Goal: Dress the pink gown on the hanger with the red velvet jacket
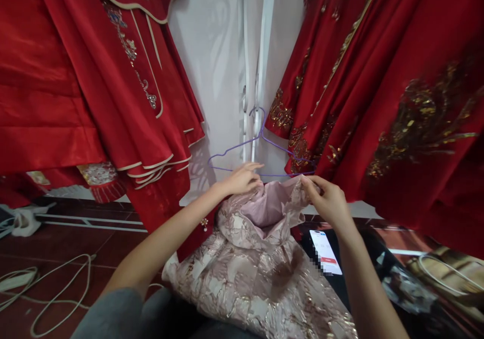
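A pale pink brocade dress with a metallic gold sheen lies across my lap. Its opening faces up and shows a smooth pink lining. At the left of that opening, my left hand holds the edge, with a finger stretched out to the right; the fingertips are partly hidden in the folds. My right hand pinches the opposite edge between thumb and fingers, lifting it. Just beyond both hands hangs a thin purple hanger, with no garment seen on it.
Red embroidered garments hang at left and right, with a white wall between them. A lit phone lies right of the dress. A pale cable loops on the dark red floor, near a white shoe.
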Available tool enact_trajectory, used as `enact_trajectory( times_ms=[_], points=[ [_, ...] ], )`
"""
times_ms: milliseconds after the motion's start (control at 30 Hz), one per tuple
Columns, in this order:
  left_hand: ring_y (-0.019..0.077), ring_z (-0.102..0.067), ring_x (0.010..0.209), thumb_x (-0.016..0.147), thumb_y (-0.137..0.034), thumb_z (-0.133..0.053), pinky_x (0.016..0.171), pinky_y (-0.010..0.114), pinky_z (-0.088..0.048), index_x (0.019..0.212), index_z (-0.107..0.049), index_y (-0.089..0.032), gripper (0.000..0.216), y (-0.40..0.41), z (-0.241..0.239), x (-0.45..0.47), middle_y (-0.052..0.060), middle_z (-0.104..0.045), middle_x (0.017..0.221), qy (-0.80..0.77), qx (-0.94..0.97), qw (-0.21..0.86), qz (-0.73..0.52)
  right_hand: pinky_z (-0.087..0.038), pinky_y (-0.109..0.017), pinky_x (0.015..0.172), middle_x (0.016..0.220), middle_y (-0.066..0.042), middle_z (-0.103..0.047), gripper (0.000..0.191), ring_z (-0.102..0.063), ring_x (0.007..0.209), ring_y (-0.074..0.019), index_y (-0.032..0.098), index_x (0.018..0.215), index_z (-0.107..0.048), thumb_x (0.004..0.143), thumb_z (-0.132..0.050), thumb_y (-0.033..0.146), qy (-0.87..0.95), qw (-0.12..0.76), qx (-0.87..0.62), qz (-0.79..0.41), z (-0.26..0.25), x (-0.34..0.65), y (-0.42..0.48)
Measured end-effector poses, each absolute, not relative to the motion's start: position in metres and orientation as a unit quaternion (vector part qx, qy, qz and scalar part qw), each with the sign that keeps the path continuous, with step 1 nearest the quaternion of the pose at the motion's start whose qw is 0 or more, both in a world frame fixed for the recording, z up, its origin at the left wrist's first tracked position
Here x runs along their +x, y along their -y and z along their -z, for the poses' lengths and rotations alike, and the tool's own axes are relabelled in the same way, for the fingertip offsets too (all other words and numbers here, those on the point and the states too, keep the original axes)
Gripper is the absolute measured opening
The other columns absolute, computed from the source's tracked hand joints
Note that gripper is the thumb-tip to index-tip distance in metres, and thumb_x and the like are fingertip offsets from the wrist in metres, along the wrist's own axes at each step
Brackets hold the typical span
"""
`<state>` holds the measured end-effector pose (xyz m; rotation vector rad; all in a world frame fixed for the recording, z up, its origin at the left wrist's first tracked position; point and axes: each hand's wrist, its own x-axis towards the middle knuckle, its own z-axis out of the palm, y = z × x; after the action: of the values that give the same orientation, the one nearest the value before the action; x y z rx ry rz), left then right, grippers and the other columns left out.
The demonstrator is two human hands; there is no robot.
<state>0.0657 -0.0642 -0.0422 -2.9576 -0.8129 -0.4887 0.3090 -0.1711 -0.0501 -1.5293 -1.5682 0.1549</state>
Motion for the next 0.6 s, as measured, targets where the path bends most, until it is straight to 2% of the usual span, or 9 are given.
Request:
enact_trajectory(
  times_ms=[133,200,400,600],
  points=[
    [0.0315,-0.027,0.138,0.082,-0.028,-0.059,0.113,0.054,-0.018,0.092,-0.073,-0.019,0.019,0.064,0.087,0.072,0.012,-0.036,0.148,0.281,-0.951,-0.017,0.128,-0.047,-0.027,0.067,0.082,-0.006,-0.073,0.045,-0.066,0.077,-0.0218,0.018,0.095,-0.072,0.084,-0.05,0.056,0.594,0.517,-0.612,-0.07,0.066,0.313,0.169],
    [0.0321,-0.026,0.138,0.082,-0.025,-0.06,0.113,0.055,-0.013,0.095,-0.073,-0.021,0.019,0.071,0.097,0.066,0.012,-0.037,0.146,0.28,-0.947,-0.028,0.154,-0.048,-0.028,0.064,0.08,-0.008,-0.073,0.051,-0.066,0.075,-0.0228,0.015,0.097,-0.073,0.083,-0.049,0.057,0.57,0.529,-0.625,-0.07,0.079,0.328,0.168],
    [0.0232,-0.043,0.124,0.089,-0.042,-0.052,0.109,0.043,-0.027,0.088,-0.071,-0.024,0.027,0.091,0.078,0.047,0.006,-0.05,0.133,0.263,-0.925,-0.156,0.225,-0.048,-0.034,0.06,0.074,-0.012,-0.073,0.051,-0.066,0.072,-0.0295,0.014,0.101,-0.075,0.078,-0.054,0.055,0.505,0.461,-0.728,-0.056,0.106,0.38,0.167],
    [0.0214,-0.044,0.123,0.09,-0.044,-0.051,0.109,0.041,-0.026,0.086,-0.07,-0.023,0.028,0.093,0.07,0.045,0.006,-0.051,0.131,0.257,-0.917,-0.198,0.23,-0.048,-0.04,0.068,0.077,-0.013,-0.073,0.049,-0.067,0.077,-0.0324,0.016,0.103,-0.074,0.079,-0.053,0.052,0.476,0.462,-0.748,-0.036,0.103,0.378,0.168]
  ],
)
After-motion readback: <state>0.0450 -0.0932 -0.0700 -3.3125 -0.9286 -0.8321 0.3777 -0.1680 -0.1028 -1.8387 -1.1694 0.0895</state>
